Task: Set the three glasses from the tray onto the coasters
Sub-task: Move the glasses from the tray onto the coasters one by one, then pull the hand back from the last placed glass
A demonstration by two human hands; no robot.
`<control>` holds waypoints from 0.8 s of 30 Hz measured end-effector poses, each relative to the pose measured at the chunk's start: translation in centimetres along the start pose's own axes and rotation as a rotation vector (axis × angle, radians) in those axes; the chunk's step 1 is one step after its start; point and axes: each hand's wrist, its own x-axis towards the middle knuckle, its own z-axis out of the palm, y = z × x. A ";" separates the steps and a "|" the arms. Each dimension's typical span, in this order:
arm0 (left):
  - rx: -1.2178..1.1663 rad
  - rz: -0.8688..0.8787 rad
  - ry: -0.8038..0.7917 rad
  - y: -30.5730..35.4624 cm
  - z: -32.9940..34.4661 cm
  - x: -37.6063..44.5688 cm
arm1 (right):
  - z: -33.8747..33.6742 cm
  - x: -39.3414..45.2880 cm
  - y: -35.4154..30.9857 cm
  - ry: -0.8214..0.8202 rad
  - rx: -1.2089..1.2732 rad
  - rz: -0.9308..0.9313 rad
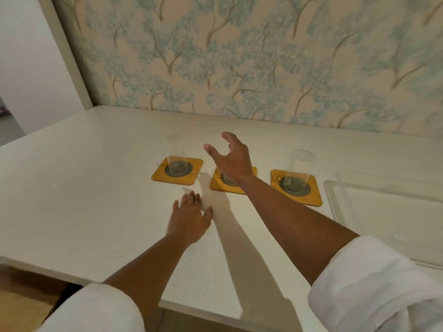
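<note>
Tree-patterned wallpaper (pixel 239 56) rises behind a white countertop (pixel 84 188) above wooden floor (pixel 21 300).

Left of the clear tray (pixel 388 212) sit three yellow coasters (pixel 177 171) (pixel 217 183) (pixel 311 195). Two glasses (pixel 177 152) (pixel 300 170) show clearly. There are two hands (pixel 189 219) (pixel 230 156).

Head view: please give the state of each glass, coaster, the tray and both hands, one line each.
Left glass: upright on left coaster.
Middle glass: mostly hidden; on middle coaster.
Right glass: upright on right coaster.
Tray: no glasses.
Left hand: open, flat on counter.
Right hand: open, holding nothing.
</note>
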 end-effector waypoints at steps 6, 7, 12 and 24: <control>-0.011 0.054 0.084 1.0 -2.4 0.1 | -4.3 -2.4 1.6 0.165 -0.330 -0.094; -0.016 0.067 0.099 1.5 -2.9 0.1 | -5.0 -2.8 2.0 0.186 -0.375 -0.106; -0.088 0.161 0.182 4.2 -5.0 0.3 | -8.2 -4.7 4.1 0.279 -0.543 -0.132; -0.028 0.373 0.225 9.3 -6.4 1.9 | -12.6 -7.8 7.0 0.158 -0.794 -0.042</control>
